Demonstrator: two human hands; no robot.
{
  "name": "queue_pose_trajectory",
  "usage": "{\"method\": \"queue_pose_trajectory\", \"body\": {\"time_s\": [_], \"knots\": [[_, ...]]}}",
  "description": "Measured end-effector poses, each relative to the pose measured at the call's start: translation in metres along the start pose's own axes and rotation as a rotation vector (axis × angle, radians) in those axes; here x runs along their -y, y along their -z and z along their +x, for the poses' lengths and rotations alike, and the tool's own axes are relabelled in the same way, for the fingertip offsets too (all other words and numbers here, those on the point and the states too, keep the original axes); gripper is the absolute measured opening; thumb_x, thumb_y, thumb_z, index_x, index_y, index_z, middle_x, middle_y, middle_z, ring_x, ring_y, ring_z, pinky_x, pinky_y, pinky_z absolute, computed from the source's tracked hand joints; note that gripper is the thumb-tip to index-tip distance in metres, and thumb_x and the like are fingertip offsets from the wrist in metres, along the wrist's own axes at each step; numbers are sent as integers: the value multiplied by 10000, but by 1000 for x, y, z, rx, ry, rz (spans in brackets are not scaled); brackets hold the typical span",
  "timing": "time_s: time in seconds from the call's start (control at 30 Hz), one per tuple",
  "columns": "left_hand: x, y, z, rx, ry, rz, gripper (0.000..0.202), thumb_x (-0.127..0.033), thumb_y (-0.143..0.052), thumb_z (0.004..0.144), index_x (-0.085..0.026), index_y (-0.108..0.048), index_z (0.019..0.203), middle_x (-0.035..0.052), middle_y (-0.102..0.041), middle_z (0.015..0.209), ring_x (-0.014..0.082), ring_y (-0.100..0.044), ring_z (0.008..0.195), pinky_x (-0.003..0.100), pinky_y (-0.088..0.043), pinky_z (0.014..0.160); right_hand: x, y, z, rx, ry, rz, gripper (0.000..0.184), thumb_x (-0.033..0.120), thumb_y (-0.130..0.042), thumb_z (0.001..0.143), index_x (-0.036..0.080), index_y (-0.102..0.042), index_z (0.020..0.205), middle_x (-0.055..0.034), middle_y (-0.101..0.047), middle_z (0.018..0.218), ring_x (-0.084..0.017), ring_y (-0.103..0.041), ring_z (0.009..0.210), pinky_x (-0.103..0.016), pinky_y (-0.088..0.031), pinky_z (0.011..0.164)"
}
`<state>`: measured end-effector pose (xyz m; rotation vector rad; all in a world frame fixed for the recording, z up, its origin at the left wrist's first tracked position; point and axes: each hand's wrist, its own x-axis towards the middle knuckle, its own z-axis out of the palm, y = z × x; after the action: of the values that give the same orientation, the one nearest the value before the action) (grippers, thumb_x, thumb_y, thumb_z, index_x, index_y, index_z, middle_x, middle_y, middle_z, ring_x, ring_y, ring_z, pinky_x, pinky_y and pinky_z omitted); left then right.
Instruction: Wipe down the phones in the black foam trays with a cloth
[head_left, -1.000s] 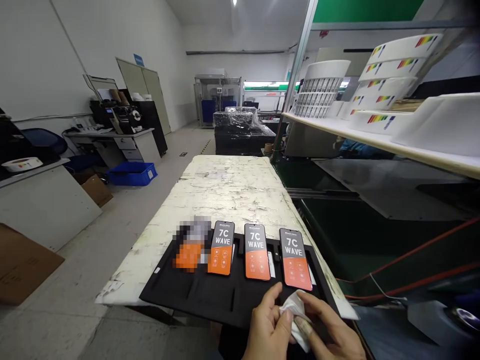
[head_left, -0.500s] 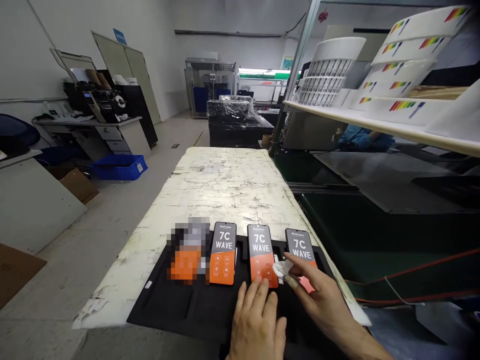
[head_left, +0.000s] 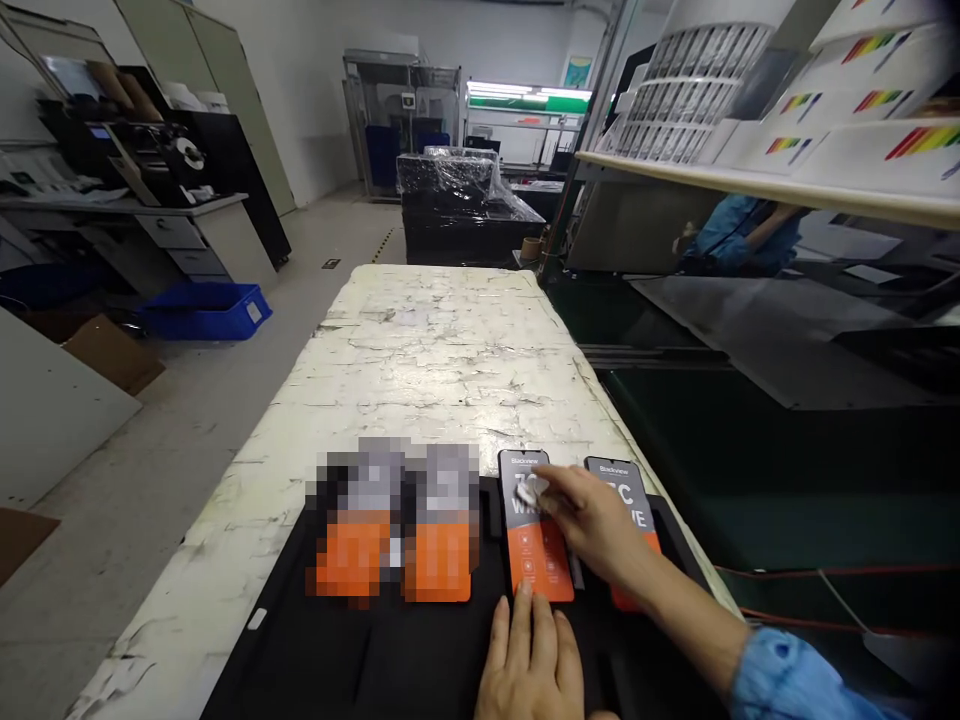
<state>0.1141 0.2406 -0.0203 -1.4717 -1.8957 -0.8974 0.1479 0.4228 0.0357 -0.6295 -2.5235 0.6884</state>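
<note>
Several smartphones lie face up in recesses of a black foam tray on a worn white table. My right hand pinches a white cloth against the upper screen of a phone with a grey and orange "Blackview" sheet. My left hand has its fingertips on that phone's lower edge. A fourth phone lies partly hidden under my right hand. The two phones at left are pixelated.
A long shelf edge carries white label rolls at upper right. Dark green surfaces lie right of the table. A blue crate stands on the floor at left. A plastic-wrapped black stack stands beyond the table.
My right hand and the cloth have moved up the third phone's screen toward its top. My left hand now sits on its lower edge. The whole scene has shifted as my head moved.
</note>
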Motion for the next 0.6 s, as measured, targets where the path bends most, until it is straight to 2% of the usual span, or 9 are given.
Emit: {"method": "queue_pose_trajectory", "body": {"time_s": [0.1,0.2,0.3,0.37,0.4,0.47,0.53,0.6], "knots": [[-1,2,0,34,1,4,653,-601,-204,984,-148,-673,943,88,-736,929,227,-686,940,384,-503,807,-9,3,43,-77,-43,2,284,178,-565,851,209,-660,1117,-56,-684,856,-212,-654,785,-344,-520,729],[-1,-1,-5,26,33,-9,676,-586,-151,991,-154,-670,963,95,-730,960,237,-682,969,388,-499,816,-13,9,58,-146,-95,74,243,233,-603,839,207,-664,1073,-45,-700,825,-206,-659,741,-331,-520,692],[-4,-9,-15,-39,98,-45,699,-598,-126,986,-157,-669,985,102,-724,965,254,-676,994,398,-491,826,-4,14,29,-131,-38,87,281,277,-616,870,207,-643,1140,-46,-693,826,-200,-653,734,-324,-522,680],[-8,-14,-20,-61,113,-65,669,-634,-188,971,-168,-668,972,103,-722,976,260,-673,1001,395,-490,817,7,12,-5,10,85,83,313,247,-572,914,222,-613,1224,-53,-684,866,-187,-644,753,-306,-526,681],[-9,-16,-21,-56,118,-69,648,-657,-234,958,-174,-667,961,105,-720,992,264,-672,1004,395,-492,815,13,10,-20,104,139,88,289,212,-529,937,230,-620,1211,-51,-677,857,-174,-631,735,-286,-520,653],[-11,-17,-21,-36,132,-64,625,-680,-289,937,-180,-664,934,112,-718,1013,272,-670,1009,400,-495,808,23,5,-39,208,225,94,246,170,-478,954,220,-646,1127,-51,-670,812,-169,-601,711,-271,-504,620],[-10,-14,-18,-9,121,-48,634,-668,-268,944,-172,-664,933,115,-720,1001,271,-672,1006,397,-501,788,27,-1,-37,206,253,80,234,155,-461,959,203,-657,1077,-53,-670,776,-177,-582,710,-276,-491,619],[-7,-9,-12,12,79,-24,649,-649,-240,956,-160,-666,932,107,-726,953,260,-680,978,382,-507,757,26,-7,-15,150,236,55,231,158,-475,953,195,-670,1069,-58,-670,776,-186,-584,726,-291,-488,640]]}}
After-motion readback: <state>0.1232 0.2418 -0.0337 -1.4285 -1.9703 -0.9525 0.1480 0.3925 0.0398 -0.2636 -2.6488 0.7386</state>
